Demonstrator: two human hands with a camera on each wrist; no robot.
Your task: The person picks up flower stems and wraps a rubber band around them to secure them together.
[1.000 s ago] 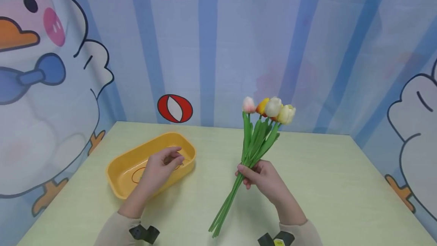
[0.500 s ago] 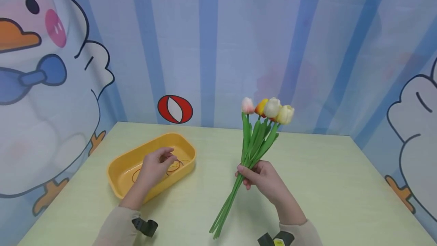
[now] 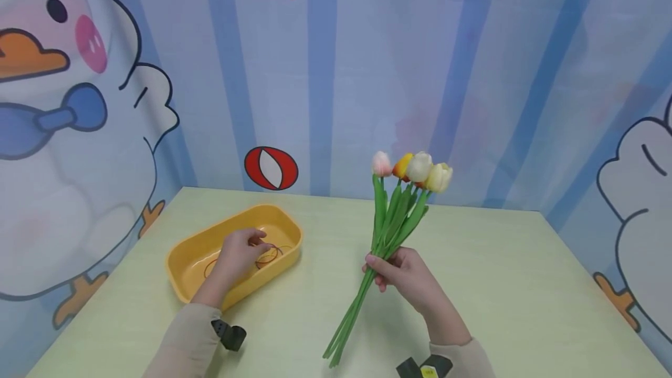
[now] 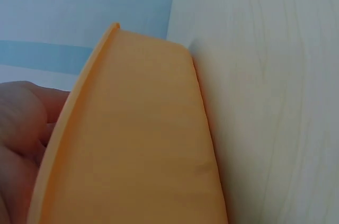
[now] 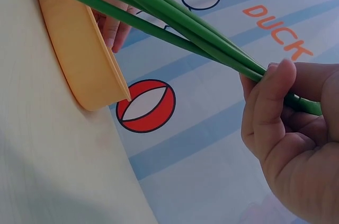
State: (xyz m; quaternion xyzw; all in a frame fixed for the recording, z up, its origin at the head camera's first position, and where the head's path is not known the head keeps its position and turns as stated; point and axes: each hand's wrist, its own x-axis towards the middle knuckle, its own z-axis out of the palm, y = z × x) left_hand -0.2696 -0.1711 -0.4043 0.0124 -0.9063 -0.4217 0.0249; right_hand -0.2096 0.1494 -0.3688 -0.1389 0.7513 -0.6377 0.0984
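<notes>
My right hand [image 3: 404, 276] grips a bunch of artificial tulips [image 3: 399, 220] by the green stems, with pink, yellow-orange, white and cream heads up and stem ends slanting down left. In the right wrist view, thumb and fingers of the right hand [image 5: 291, 134] close round the stems [image 5: 180, 28]. My left hand [image 3: 238, 255] reaches into a yellow tray [image 3: 181, 284], its loosely bent fingers over thin rubber bands [image 3: 270, 255]. A gap shows between thumb and forefinger; whether they touch a band is unclear. The tray wall [image 4: 132, 128] hides the fingertips in the left wrist view.
The tray stands on a pale wooden table [image 3: 499, 284], left of the flowers. Behind the table hangs a blue striped backdrop [image 3: 357, 74] printed with white ducks and a red-and-white ball. Each wrist carries a small black camera.
My left hand has sunk slightly deeper into the tray and drawn back a little left, so more of the rubber bands shows. My right hand and the tulips have hardly moved.
</notes>
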